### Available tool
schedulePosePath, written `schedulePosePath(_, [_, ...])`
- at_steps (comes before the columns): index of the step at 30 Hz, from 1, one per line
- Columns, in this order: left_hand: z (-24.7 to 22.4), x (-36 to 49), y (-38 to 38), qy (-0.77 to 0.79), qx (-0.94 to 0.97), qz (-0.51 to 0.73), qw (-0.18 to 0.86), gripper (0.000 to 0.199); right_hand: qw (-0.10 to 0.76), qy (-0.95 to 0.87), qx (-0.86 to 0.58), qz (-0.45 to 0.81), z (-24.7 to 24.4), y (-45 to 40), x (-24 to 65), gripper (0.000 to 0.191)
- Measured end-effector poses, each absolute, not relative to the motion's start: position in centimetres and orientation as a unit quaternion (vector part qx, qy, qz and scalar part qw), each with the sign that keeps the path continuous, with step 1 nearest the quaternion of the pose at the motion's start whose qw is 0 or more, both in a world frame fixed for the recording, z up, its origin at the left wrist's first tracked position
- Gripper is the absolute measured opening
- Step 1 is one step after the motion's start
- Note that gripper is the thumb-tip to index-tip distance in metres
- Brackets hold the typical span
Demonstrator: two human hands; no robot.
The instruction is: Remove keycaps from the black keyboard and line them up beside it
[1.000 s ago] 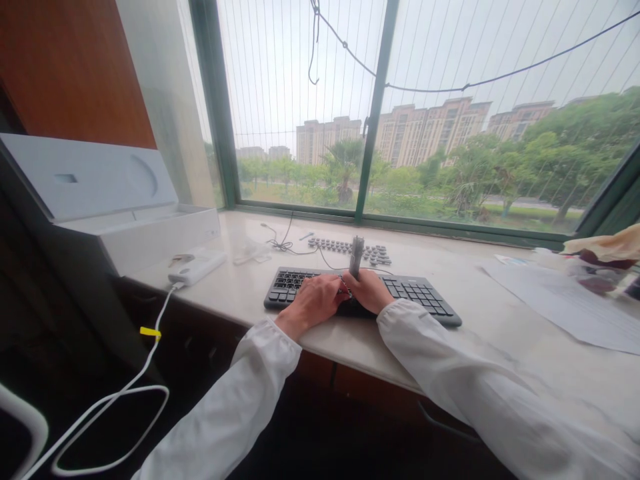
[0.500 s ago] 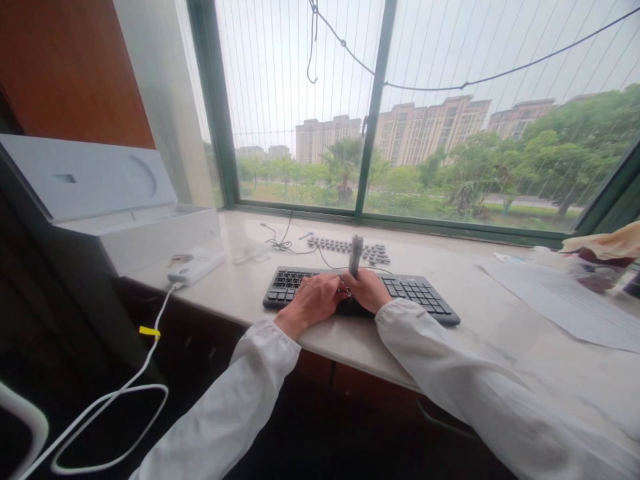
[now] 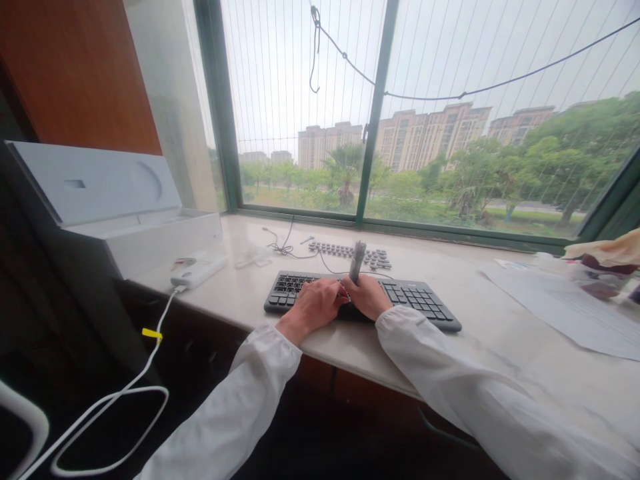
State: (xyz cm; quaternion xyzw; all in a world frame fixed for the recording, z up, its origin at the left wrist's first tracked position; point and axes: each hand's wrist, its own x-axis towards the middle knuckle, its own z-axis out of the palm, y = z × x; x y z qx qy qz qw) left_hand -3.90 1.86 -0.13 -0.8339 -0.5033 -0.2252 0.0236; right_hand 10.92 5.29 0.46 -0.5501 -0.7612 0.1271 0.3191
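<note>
A black keyboard point(image 3: 425, 303) lies along the front edge of the table, with keycaps off over part of its left side. My right hand point(image 3: 367, 295) is closed around a grey upright tool point(image 3: 357, 261) over the middle of the keyboard. Just left of it, my left hand point(image 3: 320, 303) rests on the keys, its fingers bent together; what they hold, if anything, is hidden. Behind the keyboard, loose keycaps point(image 3: 340, 250) lie in rows on the table.
An open white box point(image 3: 160, 240) stands at the left, a white device point(image 3: 197, 270) with a cable before it. A thin black cable point(image 3: 283, 250) and a small blue item point(image 3: 307, 240) lie behind. Papers point(image 3: 560, 307) and plastic bags point(image 3: 600, 273) are at the right.
The whole view has shifted slightly, so things appear a little lower. Both hands stay in nearly the same place on the keyboard; the grey tool leans slightly more to the right.
</note>
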Motion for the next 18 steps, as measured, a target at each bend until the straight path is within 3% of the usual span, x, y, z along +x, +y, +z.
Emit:
schedulePosePath(12, [-0.44, -4.05, 2.07, -0.489, -0.835, -0.252, 0.018, 0.019, 0.317, -0.731, -0.576, 0.181, 0.71, 4.91, 11.02, 0.046])
schedulePosePath(18, [0.13, -4.28, 1.85, -0.501, -0.833, -0.234, 0.008, 0.021, 0.328, -0.776, -0.536, 0.059, 0.29, 4.98, 10.82, 0.039])
